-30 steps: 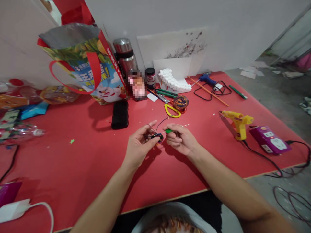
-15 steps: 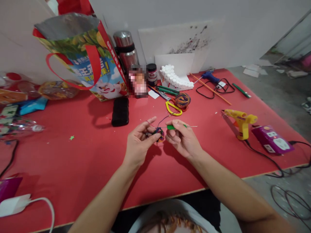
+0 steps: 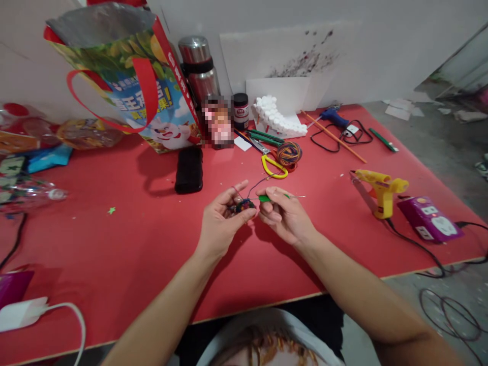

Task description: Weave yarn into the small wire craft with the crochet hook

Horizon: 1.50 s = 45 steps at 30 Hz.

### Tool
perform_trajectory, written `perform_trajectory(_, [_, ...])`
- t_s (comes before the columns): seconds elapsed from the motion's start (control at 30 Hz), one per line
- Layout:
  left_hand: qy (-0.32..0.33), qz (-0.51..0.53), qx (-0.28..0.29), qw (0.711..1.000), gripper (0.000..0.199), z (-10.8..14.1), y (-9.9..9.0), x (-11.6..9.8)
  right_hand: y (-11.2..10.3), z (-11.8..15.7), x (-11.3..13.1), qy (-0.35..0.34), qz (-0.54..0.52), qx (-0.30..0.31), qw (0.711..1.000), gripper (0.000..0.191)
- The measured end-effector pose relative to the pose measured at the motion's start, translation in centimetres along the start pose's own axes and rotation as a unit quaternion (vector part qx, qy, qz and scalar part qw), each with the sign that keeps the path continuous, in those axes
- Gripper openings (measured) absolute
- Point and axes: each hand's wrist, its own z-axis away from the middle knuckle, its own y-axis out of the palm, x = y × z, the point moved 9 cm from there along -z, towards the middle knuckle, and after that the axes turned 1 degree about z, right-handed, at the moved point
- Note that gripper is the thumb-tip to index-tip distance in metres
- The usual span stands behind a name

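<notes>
My left hand (image 3: 224,213) is closed on a small dark multicoloured crochet piece (image 3: 245,206), pinching it between thumb and fingers. A strand of yarn passes over its raised index finger. In my right hand (image 3: 284,213) is a crochet hook (image 3: 264,199) with a green grip; its thin metal shaft sticks out on both sides of the fingers. The hook's left end meets the top of the crochet piece, though the exact stitch is too small to see. From there the yarn runs up to a multicoloured yarn ball (image 3: 288,153) lying by yellow-handled scissors (image 3: 274,166).
Behind my hands on the red table (image 3: 145,264) are a black case (image 3: 189,171), a printed bag (image 3: 137,96), a steel flask (image 3: 199,66) and a white model (image 3: 276,118). To the right lie a yellow glue gun (image 3: 381,190) and a purple power box (image 3: 430,218) with cables.
The crochet piece has tilted in my left hand, showing less of its face. My right hand has shifted slightly left with the hook. The camera view has moved a little.
</notes>
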Motion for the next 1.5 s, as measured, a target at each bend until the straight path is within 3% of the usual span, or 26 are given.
perform_trajectory(0.17, [0.004,-0.013,0.014,1.0,0.065,0.1,0.2,-0.3,-0.2,-0.1,0.1,0.0,-0.033,-0.008,0.999,0.015])
perform_trajectory(0.4, [0.01,0.009,0.026,1.0,0.067,-0.3,0.1,0.6,-0.8,-0.6,0.1,0.05,-0.085,-0.036,0.994,0.02])
perform_trajectory(0.7, [-0.029,0.038,-0.006,0.999,0.068,-1.0,-0.6,1.5,-1.2,-1.1,-0.7,0.09,-0.124,-0.043,0.987,0.028])
perform_trajectory(0.97, [-0.035,0.044,0.034,0.998,0.072,-1.0,-0.2,1.4,-1.1,-1.0,-0.3,0.08,-0.097,-0.046,0.991,0.023])
perform_trajectory(1.07, [-0.052,0.066,0.059,0.995,0.062,-1.0,0.2,1.4,-1.2,-1.0,-0.4,0.085,-0.103,-0.045,0.99,0.024])
perform_trajectory(1.17, [-0.06,0.073,0.031,0.995,0.048,-1.2,-0.4,1.5,-1.2,-1.0,-0.7,0.098,-0.106,-0.047,0.988,0.025])
perform_trajectory(1.27, [-0.038,0.059,0.004,0.998,0.047,-1.4,-1.1,1.5,-1.2,-1.0,-0.7,0.102,-0.101,-0.046,0.989,0.019])
perform_trajectory(1.5, [-0.03,0.037,0.034,0.998,0.057,-1.4,-0.8,1.7,-1.2,-1.0,-0.7,0.098,-0.092,-0.045,0.99,0.017])
